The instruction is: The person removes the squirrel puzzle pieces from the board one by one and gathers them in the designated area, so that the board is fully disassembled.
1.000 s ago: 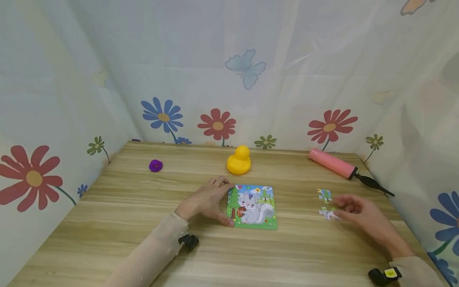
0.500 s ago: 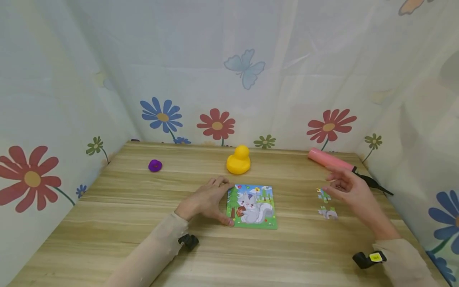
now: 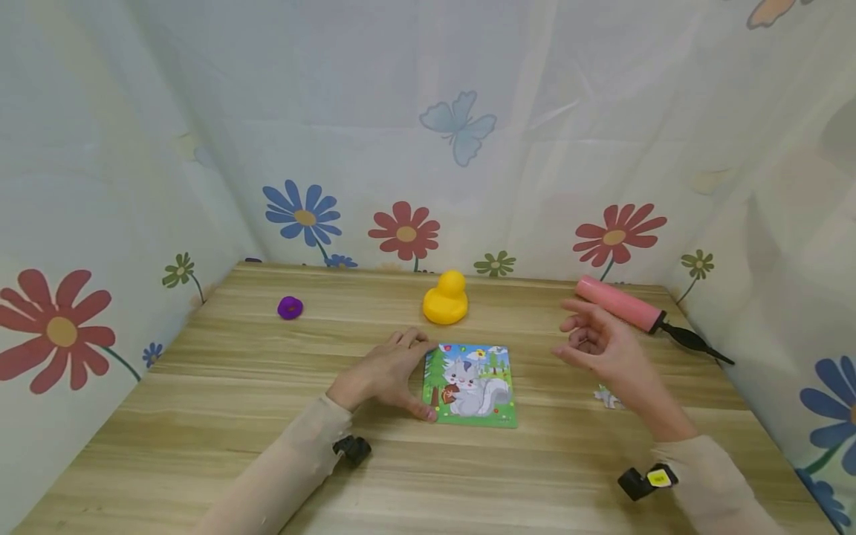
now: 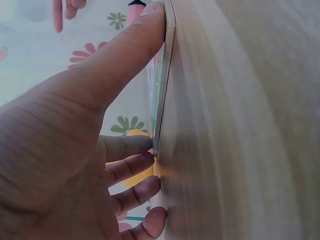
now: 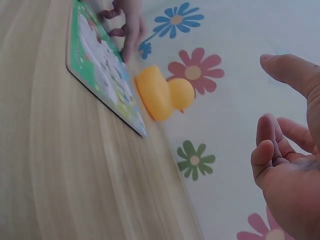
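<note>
A square squirrel puzzle board (image 3: 478,386) lies flat on the wooden table. My left hand (image 3: 391,375) rests at its left side, thumb on the near left corner and forefinger at the far left corner. In the left wrist view the thumb (image 4: 120,57) stretches along the board's edge, the other fingertips close to the table. My right hand (image 3: 602,353) is in the air to the right of the board, fingers loosely bent, thumb apart, nothing between them. A loose jigsaw piece (image 3: 607,397) shows beside its wrist; the second loose piece is hidden behind that hand.
Behind the board stands a yellow rubber duck (image 3: 446,299). A purple ring-shaped object (image 3: 290,307) sits at the back left. A pink hand pump (image 3: 622,303) with a black end lies at the back right, near the flowered curtain (image 3: 361,134).
My right hand has lifted from the loose pieces and moved left and away from me, over toward the board. The left hand and the board have stayed put.
</note>
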A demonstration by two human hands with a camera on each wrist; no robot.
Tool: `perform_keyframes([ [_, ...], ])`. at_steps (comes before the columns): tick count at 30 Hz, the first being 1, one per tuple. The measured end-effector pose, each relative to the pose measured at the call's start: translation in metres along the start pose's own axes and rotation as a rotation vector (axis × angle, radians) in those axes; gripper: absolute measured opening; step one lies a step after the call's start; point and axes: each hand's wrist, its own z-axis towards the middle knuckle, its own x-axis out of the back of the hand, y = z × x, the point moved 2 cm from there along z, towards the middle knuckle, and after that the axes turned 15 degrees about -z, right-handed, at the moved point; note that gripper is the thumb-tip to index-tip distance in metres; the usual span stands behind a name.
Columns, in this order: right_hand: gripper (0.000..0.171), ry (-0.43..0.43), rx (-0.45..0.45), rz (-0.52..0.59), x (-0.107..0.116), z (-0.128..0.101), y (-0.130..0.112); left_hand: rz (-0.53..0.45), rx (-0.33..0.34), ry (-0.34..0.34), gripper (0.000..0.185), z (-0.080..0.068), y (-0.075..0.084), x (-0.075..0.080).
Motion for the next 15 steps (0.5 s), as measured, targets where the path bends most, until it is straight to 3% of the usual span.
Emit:
perform_keyframes([
  [7, 0.069, -0.044, -0.019, -0.014, -0.025, 0.001, -0.003, 0.0, 0.0, -0.002, 0.13, 0.0, -0.001, 0.0],
  [15, 0.068, -0.112, -0.009, 0.046, -0.056, -0.002, 0.003, -0.007, 0.005, 0.0, 0.127, 0.0, 0.001, 0.0],
])
